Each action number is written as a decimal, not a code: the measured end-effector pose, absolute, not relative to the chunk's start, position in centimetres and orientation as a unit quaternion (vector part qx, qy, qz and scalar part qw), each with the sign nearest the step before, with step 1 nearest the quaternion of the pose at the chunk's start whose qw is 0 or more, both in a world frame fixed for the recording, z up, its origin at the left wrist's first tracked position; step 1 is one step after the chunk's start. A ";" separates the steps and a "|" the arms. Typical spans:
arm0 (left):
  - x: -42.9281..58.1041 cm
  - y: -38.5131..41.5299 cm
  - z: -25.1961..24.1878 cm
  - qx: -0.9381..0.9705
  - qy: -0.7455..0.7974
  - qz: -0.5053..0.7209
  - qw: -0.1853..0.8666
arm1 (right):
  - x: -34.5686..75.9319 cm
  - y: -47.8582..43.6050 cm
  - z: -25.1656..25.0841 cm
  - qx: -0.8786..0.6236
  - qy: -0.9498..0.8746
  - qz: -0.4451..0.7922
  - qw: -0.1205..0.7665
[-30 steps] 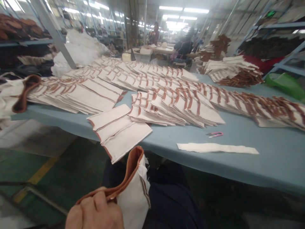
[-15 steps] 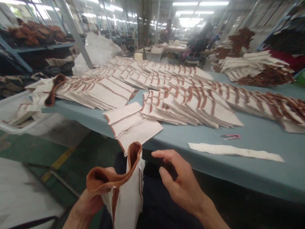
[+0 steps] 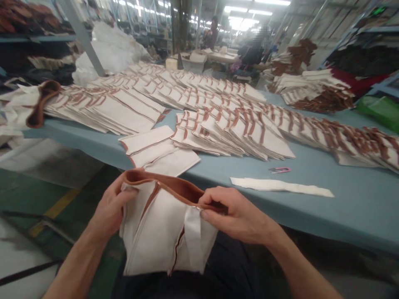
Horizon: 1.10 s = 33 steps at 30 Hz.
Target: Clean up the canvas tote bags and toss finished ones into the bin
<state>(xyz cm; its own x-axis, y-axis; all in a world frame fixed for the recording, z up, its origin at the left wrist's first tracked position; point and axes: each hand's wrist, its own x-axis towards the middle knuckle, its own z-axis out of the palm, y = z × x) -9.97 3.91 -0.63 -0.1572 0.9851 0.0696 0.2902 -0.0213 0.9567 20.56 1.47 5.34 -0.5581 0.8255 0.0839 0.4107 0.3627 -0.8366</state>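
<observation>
Between my hands is a cream fabric piece (image 3: 158,226) with a brown rim, shaped like an open pouch and held upright over my lap. My left hand (image 3: 116,203) grips its left side near the rim, thumb on the outside. At the right end of the rim, my right hand (image 3: 232,214) pinches the edge, with the fingers over the brown lining. A white strip hangs down the front beside that hand. Just beyond the pouch, a flat cream panel (image 3: 162,149) with brown edging lies over the table's front edge.
Overlapping rows of cream and brown panels (image 3: 224,128) cover much of the blue-topped table (image 3: 311,178). Pink-handled thread snips (image 3: 280,170) and a white fabric strip (image 3: 280,187) lie at the right front. A brown-edged loop (image 3: 40,104) sits at the left end. A person (image 3: 252,52) is farther back.
My right hand, free and apart before, has come to the pouch and taken its rim. The pouch has turned broadside and its opening is stretched wide. The view has shifted slightly right.
</observation>
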 end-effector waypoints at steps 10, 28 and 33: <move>-1.8 -1.6 0.6 0.611 0.528 0.400 0.433 | 21.7 0.7 4.9 -0.408 -0.799 0.362 0.253; -1.3 4.0 4.1 0.841 0.273 0.133 0.448 | 21.9 0.6 5.3 -0.369 -0.845 0.260 0.285; -1.8 3.2 2.2 0.825 0.318 0.130 0.448 | 20.9 -1.4 2.4 -0.468 -0.747 0.246 0.402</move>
